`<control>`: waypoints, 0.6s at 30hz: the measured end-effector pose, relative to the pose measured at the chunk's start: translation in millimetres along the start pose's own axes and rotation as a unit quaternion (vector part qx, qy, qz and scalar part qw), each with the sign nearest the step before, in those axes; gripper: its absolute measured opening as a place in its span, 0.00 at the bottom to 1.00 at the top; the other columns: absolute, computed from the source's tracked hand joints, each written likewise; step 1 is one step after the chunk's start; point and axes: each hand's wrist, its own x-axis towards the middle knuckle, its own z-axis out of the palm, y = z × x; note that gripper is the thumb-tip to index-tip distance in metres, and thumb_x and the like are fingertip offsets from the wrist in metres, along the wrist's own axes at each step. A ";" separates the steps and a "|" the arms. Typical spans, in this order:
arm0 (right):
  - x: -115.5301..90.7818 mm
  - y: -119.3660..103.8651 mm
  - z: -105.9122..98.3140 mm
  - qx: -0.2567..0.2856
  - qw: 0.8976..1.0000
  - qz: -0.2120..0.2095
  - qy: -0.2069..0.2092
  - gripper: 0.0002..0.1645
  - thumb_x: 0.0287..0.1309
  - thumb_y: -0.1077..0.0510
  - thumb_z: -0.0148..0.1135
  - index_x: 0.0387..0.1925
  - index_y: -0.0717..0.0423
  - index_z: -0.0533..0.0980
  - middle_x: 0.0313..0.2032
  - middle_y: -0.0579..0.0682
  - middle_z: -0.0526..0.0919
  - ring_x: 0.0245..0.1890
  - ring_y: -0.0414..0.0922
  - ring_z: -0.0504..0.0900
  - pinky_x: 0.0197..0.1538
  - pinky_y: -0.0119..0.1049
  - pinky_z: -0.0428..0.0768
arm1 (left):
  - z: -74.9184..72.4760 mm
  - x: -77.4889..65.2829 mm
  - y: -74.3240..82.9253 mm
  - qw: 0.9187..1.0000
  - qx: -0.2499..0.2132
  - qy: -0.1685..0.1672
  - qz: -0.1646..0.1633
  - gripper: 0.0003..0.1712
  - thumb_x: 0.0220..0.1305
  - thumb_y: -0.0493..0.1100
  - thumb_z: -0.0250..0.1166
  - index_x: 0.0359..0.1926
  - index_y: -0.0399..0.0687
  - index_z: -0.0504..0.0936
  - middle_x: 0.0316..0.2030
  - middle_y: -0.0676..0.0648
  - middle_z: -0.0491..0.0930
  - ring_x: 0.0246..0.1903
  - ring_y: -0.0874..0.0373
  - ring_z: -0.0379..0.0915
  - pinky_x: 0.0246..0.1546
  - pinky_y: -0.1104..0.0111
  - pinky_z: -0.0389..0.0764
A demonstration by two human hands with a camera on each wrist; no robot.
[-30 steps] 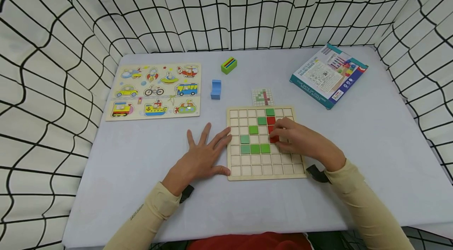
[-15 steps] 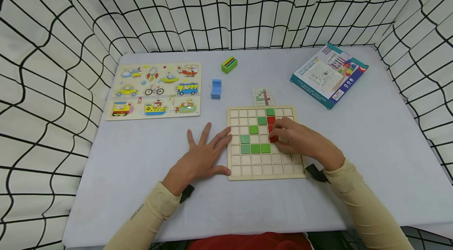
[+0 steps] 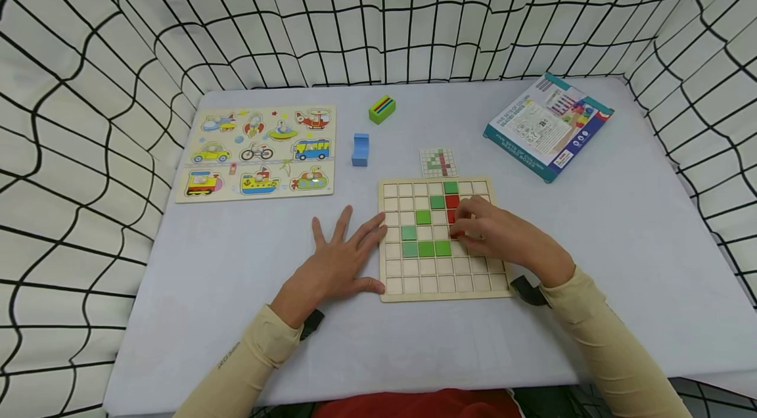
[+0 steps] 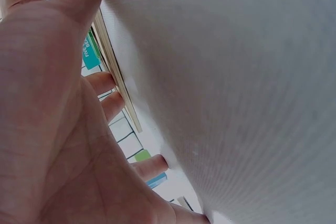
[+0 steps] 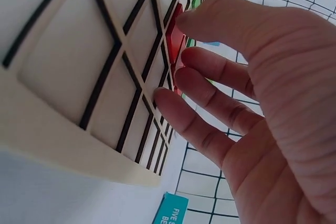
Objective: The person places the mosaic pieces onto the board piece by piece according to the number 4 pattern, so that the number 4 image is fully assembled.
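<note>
A wooden grid board (image 3: 446,296) lies on the table, with several green tiles (image 3: 426,248) and red tiles (image 3: 452,202) in its squares. My right hand (image 3: 503,234) is over the board's right half. In the right wrist view its thumb and fingers pinch a red tile (image 5: 174,35) low over a square; the fingers partly cover it. With fingers spread, my left hand (image 3: 337,267) rests at the board's left edge, fingertips and thumb touching the frame. A small pattern card (image 3: 438,162) with green and red squares lies just beyond the board.
At the left lies a vehicle picture puzzle (image 3: 257,152). A blue block (image 3: 361,150) and a green striped block (image 3: 382,110) stand behind the board. A teal-edged box (image 3: 550,125) is at back right. Black netting (image 3: 384,10) surrounds the table.
My right fingers have shifted very slightly, and less of the red tile under them shows in the head view. The left hand and the board have stayed in place.
</note>
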 end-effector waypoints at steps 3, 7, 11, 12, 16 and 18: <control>-1.1 0.7 0.0 -0.002 1.000 -0.005 0.005 0.10 0.60 0.63 0.78 0.44 0.52 0.90 0.46 0.51 0.83 0.49 0.45 0.77 0.50 0.39 0.88 | -0.4 -0.2 -0.1 1.000 0.000 -0.002 -0.001 0.61 0.60 0.74 0.70 0.85 0.53 0.56 0.87 0.51 0.47 0.84 0.24 0.36 0.65 0.12 0.45; -8.3 1.1 -7.0 0.003 1.000 0.014 0.004 0.12 0.61 0.62 0.79 0.47 0.53 0.89 0.50 0.53 0.83 0.52 0.47 0.79 0.53 0.41 0.89 | -0.4 0.0 -0.1 1.000 0.003 -0.003 -0.002 0.61 0.61 0.74 0.69 0.85 0.53 0.56 0.87 0.51 0.47 0.84 0.24 0.36 0.65 0.12 0.45; -21.6 3.2 -19.6 0.013 0.998 0.059 0.000 0.16 0.60 0.62 0.79 0.50 0.53 0.89 0.54 0.54 0.82 0.54 0.48 0.80 0.55 0.45 0.88 | -0.5 -0.1 0.1 1.000 0.003 -0.004 -0.001 0.61 0.61 0.74 0.69 0.85 0.53 0.56 0.88 0.51 0.46 0.84 0.24 0.36 0.65 0.12 0.45; -25.3 4.4 -22.7 0.012 0.998 0.066 0.002 0.16 0.60 0.62 0.79 0.51 0.53 0.89 0.54 0.53 0.82 0.54 0.49 0.80 0.55 0.46 0.89 | -0.6 -0.2 0.3 1.000 0.004 -0.004 -0.001 0.61 0.61 0.74 0.69 0.85 0.53 0.56 0.88 0.51 0.46 0.84 0.24 0.36 0.65 0.12 0.45; -39.7 9.5 -34.2 -0.006 0.998 0.065 0.027 0.18 0.57 0.65 0.80 0.50 0.56 0.88 0.53 0.55 0.83 0.55 0.51 0.81 0.53 0.48 0.89 | -1.1 -0.5 0.6 1.000 0.006 -0.004 -0.002 0.61 0.61 0.74 0.69 0.85 0.53 0.56 0.88 0.51 0.46 0.84 0.24 0.36 0.65 0.12 0.45; -46.4 11.9 -39.3 -0.016 0.997 0.065 0.036 0.19 0.55 0.65 0.81 0.50 0.57 0.88 0.52 0.55 0.84 0.55 0.51 0.81 0.52 0.48 0.90 | -1.1 -0.5 0.6 1.000 0.006 -0.004 -0.002 0.61 0.61 0.74 0.69 0.85 0.53 0.56 0.88 0.51 0.46 0.84 0.24 0.36 0.65 0.12 0.46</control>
